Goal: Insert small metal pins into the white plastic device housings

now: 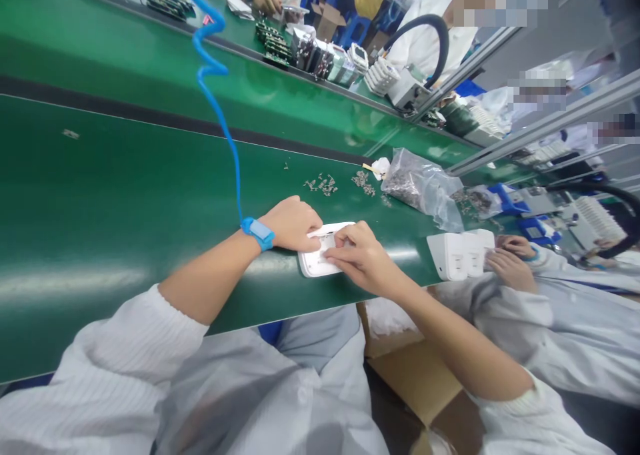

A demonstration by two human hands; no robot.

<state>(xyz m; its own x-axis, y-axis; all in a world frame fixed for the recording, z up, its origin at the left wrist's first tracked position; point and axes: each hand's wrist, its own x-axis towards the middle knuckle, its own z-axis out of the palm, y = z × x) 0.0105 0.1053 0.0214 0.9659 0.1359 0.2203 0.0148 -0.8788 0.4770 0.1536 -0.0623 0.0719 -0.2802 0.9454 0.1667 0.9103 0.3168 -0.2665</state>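
A white plastic housing (311,266) with rounded corners lies on the green bench in front of me, its hollow inside facing up. My left hand (294,224) is closed on its left and far edge, fingers curled and thumb over the rim. A blue wrist strap (259,233) with a coiled blue cord (220,111) is on that wrist. Over the right part of the housing, my right hand (364,256) pinches with thumb and fingertips inside it. Whatever sits between those fingertips is too small to make out. Small metal pieces (324,185) lie scattered beyond the housing.
A clear plastic bag (420,185) of small parts lies farther right, near another metal pile (364,183). At right, a co-worker's hands (513,268) are beside white housings (460,255). Circuit boards (273,41) stand across the bench. An open cardboard box (415,375) is below the edge.
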